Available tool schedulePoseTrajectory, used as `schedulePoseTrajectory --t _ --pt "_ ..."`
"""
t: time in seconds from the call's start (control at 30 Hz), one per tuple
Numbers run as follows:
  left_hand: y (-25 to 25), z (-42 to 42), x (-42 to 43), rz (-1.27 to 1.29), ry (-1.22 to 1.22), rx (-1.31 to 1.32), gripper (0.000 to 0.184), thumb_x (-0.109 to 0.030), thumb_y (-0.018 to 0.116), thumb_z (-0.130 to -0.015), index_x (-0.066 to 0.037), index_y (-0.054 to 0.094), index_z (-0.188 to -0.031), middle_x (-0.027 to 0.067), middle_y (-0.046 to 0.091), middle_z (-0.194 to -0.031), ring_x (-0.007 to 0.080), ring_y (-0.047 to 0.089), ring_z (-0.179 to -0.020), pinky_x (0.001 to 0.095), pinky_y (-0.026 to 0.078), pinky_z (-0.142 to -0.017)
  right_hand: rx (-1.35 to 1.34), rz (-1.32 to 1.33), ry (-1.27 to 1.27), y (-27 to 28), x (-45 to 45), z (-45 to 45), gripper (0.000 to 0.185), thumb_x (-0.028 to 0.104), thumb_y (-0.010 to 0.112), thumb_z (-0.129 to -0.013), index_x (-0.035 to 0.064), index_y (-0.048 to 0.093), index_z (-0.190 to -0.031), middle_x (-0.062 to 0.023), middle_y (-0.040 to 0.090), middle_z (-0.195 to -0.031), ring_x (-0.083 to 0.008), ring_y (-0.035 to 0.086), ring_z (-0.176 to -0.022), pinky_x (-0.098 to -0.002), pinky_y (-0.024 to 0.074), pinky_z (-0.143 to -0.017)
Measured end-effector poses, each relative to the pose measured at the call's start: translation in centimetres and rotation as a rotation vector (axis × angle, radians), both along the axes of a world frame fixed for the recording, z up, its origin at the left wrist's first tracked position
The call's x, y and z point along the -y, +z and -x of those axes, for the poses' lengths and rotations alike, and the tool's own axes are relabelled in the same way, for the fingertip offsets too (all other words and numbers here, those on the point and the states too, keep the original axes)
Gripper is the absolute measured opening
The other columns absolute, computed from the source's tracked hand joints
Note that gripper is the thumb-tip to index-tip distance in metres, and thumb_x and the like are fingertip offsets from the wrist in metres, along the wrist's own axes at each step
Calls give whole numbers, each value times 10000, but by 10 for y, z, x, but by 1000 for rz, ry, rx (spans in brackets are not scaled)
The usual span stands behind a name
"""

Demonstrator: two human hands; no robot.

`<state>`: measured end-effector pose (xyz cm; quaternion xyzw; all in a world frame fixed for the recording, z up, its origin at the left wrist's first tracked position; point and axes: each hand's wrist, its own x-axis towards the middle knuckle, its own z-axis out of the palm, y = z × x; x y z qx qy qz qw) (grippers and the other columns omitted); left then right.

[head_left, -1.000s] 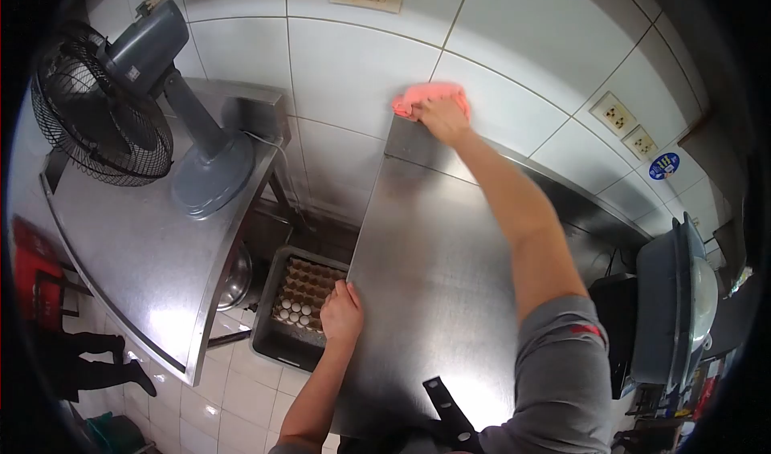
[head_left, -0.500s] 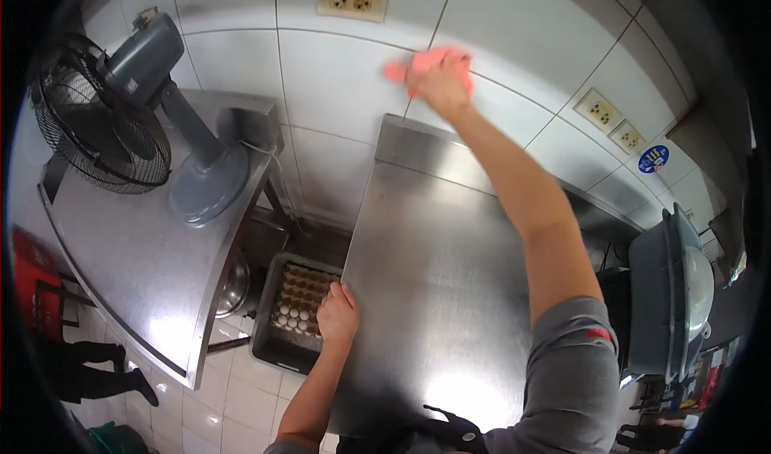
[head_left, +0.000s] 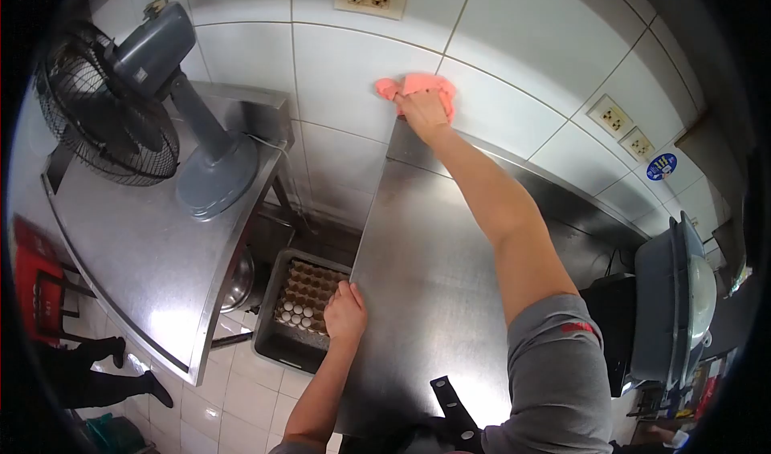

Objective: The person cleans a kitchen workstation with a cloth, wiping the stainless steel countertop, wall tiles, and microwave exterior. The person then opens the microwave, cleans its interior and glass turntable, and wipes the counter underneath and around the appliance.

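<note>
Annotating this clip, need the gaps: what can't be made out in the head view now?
Head view, all:
Cloth: part under the right hand, hidden by it.
Egg tray: lower right part, behind the left hand.
Bowl: partly hidden by the side table.
Sticker: text too small.
Legs: body above, cut off by the dark lens edge.
</note>
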<state>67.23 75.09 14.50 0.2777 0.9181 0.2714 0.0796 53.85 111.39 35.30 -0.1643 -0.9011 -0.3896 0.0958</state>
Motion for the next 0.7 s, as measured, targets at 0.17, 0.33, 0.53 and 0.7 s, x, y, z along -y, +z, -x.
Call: schedulePoseTrajectory --t 0.17,0.33,0.53,0.7 --pt "1 1 -3 24 1 29 298 -281 359 -1022 -19 486 -959 235 651 -844 422 647 -783 515 523 -699 -415 -288 278 91 -31 -13 380 176 590 -829 168 573 -1209 -95 561 -1159 -341 535 -1098 -504 464 -820" --pt "1 0 -4 -6 15 3 287 -266 369 -1018 -14 479 -936 232 646 -824 418 645 -789 516 519 -693 -620 -235 171 84 -34 -4 349 146 580 -790 173 604 -1137 -92 545 -1107 -323 524 -1025 -483 466 -791" --pt "3 -3 1 38 -6 8 275 -252 384 -1016 -14 487 -925 216 644 -803 406 646 -758 497 525 -672 53 -32 207 -60 -25 12 239 138 588 -815 174 616 -1050 -58 616 -1033 -239 597 -1043 -407 488 -786" --pt "0 0 -1 19 5 -63 265 -260 413 -1010 -39 496 -888 165 650 -789 355 656 -736 457 539 -672 310 7 211 -20 -31 -13 228 125 590 -826 168 614 -1049 -19 674 -944 -195 670 -896 -370 508 -752"
